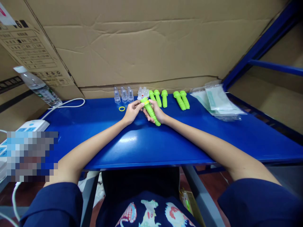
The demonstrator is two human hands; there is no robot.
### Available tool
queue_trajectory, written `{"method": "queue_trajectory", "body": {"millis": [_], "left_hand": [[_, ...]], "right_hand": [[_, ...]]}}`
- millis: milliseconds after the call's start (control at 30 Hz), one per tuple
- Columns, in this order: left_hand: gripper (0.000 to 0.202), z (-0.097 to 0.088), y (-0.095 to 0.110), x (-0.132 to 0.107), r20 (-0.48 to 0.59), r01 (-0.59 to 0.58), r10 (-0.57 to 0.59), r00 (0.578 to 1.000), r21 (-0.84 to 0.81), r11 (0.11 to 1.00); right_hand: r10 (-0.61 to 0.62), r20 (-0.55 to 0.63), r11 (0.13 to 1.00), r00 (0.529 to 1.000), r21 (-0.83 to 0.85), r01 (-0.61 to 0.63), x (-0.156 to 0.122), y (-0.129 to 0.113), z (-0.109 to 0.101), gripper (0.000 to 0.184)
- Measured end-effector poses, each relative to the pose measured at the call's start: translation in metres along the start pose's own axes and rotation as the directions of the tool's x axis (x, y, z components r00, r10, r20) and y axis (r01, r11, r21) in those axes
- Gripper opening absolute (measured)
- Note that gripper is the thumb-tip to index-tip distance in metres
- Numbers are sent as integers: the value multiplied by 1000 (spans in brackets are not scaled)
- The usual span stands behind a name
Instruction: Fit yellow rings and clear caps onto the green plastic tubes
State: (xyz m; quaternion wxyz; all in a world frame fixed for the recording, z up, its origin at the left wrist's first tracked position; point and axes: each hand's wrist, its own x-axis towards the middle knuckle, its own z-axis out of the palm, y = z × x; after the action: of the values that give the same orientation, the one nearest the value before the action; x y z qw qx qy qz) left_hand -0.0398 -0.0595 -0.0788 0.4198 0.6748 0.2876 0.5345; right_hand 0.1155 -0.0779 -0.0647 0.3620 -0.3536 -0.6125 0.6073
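A green ridged plastic tube with a wider head (151, 114) is held tilted over the table, its narrow end toward me. My right hand (158, 112) wraps round its body from the right. At the head, my left hand (132, 111) pinches with thumb and fingers, by a yellow ring (146, 102) around it. A loose yellow ring (121, 108) lies on the table left of my left hand. Behind the hands stand several clear plastic bottle-shaped pieces (124, 95) and a cluster of small clear pieces (143, 93). More green tubes (164, 99) lie in a row to the right.
Clear plastic bags (217, 99) lie at the right back of the blue table (189, 135). A water bottle (40, 88) leans at the left against cardboard (142, 44). A white power strip (30, 126) with cables sits at the left edge.
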Motion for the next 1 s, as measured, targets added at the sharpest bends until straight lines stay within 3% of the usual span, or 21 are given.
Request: {"method": "queue_trajectory", "body": {"millis": [533, 1000], "left_hand": [[58, 1, -3, -1, -85, -30, 39, 996, 101, 994], [58, 5, 4, -5, -44, -54, 59, 997, 93, 994]], "right_hand": [[-17, -26, 990, 1000, -139, 13, 0, 5, -4, 70], [-5, -22, 995, 1000, -99, 3, -2, 1, 4, 81]]}}
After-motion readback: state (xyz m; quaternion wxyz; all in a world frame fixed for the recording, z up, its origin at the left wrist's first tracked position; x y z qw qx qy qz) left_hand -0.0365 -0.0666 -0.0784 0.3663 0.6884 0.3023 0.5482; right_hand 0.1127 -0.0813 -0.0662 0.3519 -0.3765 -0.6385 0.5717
